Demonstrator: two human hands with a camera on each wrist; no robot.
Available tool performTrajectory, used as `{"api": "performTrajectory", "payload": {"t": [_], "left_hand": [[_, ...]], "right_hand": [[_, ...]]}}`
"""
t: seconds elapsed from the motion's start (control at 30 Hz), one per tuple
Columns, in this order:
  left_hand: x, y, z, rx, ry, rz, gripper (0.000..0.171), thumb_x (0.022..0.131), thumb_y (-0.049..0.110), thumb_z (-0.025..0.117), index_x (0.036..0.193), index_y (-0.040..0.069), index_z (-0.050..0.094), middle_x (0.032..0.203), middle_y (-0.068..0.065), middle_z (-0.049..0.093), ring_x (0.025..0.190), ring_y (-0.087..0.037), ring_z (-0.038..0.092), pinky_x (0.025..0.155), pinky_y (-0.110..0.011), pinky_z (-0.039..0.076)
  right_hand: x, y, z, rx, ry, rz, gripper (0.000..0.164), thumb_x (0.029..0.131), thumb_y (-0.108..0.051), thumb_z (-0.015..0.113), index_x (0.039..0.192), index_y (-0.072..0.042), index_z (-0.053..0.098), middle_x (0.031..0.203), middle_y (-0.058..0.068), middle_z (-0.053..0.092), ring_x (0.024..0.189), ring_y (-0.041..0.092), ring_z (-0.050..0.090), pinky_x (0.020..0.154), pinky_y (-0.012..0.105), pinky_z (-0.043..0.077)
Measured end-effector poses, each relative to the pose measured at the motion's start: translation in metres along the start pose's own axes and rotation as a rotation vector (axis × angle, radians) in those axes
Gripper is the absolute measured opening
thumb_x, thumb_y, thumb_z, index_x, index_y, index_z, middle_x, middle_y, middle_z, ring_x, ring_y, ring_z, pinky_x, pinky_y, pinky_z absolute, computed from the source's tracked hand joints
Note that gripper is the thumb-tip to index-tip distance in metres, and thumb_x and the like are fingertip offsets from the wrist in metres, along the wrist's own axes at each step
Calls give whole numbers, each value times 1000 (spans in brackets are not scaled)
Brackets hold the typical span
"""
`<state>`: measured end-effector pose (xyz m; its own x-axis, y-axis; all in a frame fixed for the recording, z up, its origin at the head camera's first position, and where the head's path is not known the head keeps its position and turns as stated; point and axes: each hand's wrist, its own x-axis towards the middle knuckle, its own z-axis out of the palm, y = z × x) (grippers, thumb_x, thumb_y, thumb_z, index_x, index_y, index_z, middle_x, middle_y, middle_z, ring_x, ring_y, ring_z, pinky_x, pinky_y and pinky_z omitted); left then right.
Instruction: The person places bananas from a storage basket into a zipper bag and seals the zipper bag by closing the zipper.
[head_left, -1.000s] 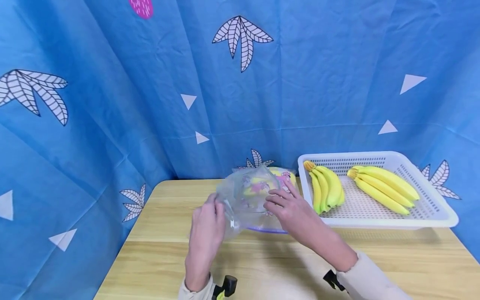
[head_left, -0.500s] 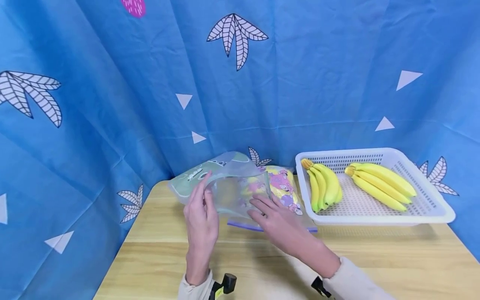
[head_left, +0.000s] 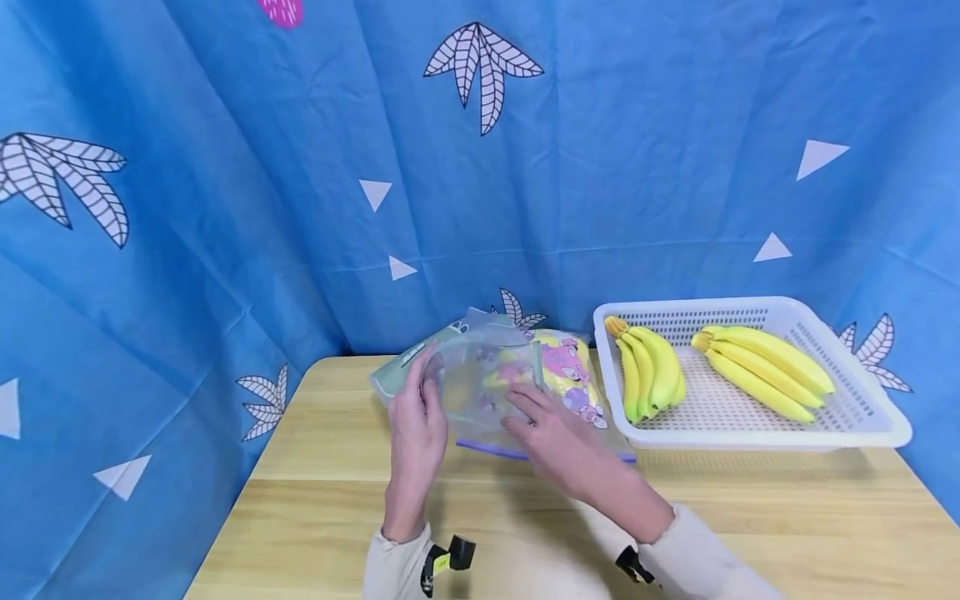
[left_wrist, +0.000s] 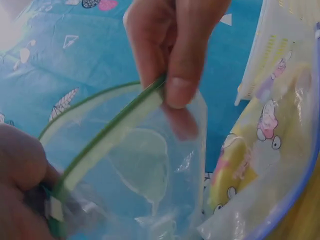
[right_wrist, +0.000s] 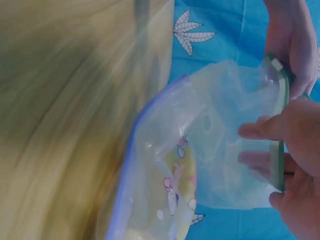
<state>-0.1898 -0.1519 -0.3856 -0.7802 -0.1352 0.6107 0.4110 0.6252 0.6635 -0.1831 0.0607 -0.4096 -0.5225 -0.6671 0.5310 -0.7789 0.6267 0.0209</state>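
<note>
A clear zip bag (left_wrist: 150,165) with a green zip strip and a pale green print is held up between my hands, its mouth parted. My left hand (head_left: 420,433) grips the bag at one end of the strip, beside the small white slider. At the other end, my right hand (head_left: 555,437) pinches the rim, with fingertips showing through the film in the right wrist view. Behind and to the right lies a second zip bag (head_left: 566,367) with a purple strip. It holds something yellow printed with pink and purple figures.
A white perforated basket (head_left: 720,442) stands at the right, close to the second bag. Inside are two bunches of bananas, one at its left (head_left: 660,375) and one farther right (head_left: 765,375). A blue printed curtain (head_left: 637,167) hangs behind the wooden table (head_left: 315,517).
The green-strip bag has swung from upright over the second bag to the left, its green print now facing up. The left hand shifted slightly, and the second bag came more into view.
</note>
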Motion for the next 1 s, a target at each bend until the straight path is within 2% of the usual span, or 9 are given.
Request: {"api": "performTrajectory", "payload": {"t": [0.13,0.23,0.3,0.43,0.47,0.57,0.7,0.8,1.0], "left_hand": [[2,-1,-1,-110,-41,-21,34,106,6,52,137,8,65,94,-12,71,77,-16,60,72,-25,51],[2,-1,-4,-194,-153,-15,40,106,9,53,145,11,59,93,-11,69,80,-12,60,77,-19,50],[2,-1,-3,-246,-252,-13,49,105,5,50,153,14,50,114,-11,70,97,-9,61,89,-19,48],[2,-2,4,-256,-342,-18,64,100,-5,41,159,19,41,123,-10,65,62,-4,49,68,-23,46],[1,-2,7,-253,-337,-22,64,100,-6,40,159,20,41,132,-8,61,60,-3,49,65,-24,47],[1,-4,10,-251,-288,-30,61,101,-5,36,156,20,45,87,-9,56,43,-7,30,48,-29,38],[1,-5,13,-319,-216,-53,50,106,-1,35,150,18,47,112,-3,69,60,-12,48,58,-27,42],[2,-6,14,-364,-168,-52,39,108,1,36,142,13,52,150,2,55,69,-13,48,63,-25,40],[1,-8,18,-348,-109,18,38,107,-1,40,136,9,63,144,-8,61,50,-7,31,46,-23,30]], "right_hand": [[-4,2,-2,32,29,-17,26,83,3,73,107,-7,70,135,18,64,132,36,55,108,53,47],[-3,6,-2,107,105,-3,22,87,3,71,108,-4,70,132,18,65,131,36,56,112,46,45],[-2,10,-3,135,144,16,20,89,3,69,108,-3,71,130,17,66,130,36,56,113,44,44],[-5,16,-6,141,161,45,19,91,1,68,109,-3,71,128,17,66,126,37,58,112,45,45],[-7,17,-7,138,154,49,19,91,0,68,109,-3,72,128,17,66,126,37,58,112,46,45],[-12,19,-10,124,121,53,19,92,-3,69,111,-4,73,129,16,67,126,36,59,111,49,45],[-19,18,-12,110,86,54,17,92,-6,70,109,-5,75,126,15,69,125,34,60,111,58,42],[-24,18,-13,106,68,41,17,94,-8,67,108,-7,75,126,13,69,126,33,60,110,63,40],[-24,23,-33,221,150,24,22,91,-6,70,112,-5,74,126,13,70,122,33,62,119,53,33]]}}
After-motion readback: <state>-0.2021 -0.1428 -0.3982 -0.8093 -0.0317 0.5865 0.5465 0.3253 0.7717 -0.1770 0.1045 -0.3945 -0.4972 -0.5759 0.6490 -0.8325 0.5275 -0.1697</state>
